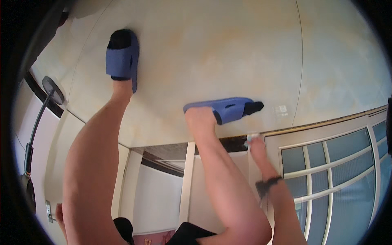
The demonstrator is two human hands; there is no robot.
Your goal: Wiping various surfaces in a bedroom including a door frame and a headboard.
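My right hand (257, 148), a black band (268, 185) around its wrist, reaches down to the bottom of a white door frame where it meets the floor. Its blurred fingers are closed on a small white, cloth-like thing (253, 136) with a hint of pale blue, pressed near the floor's edge. At the lower left, only a bit of my left hand (60, 213) shows past my leg, close to a metal plate (49, 211) on a door edge. Its fingers are mostly hidden, so what it touches is unclear.
My feet, in blue slippers (119, 61) and dark socks, rest on a glossy marbled floor (212, 53). A glass-paned door (326, 171) stands at the right, beside a dark threshold strip (234, 144). A black stand with a round base (53, 90) is at the left.
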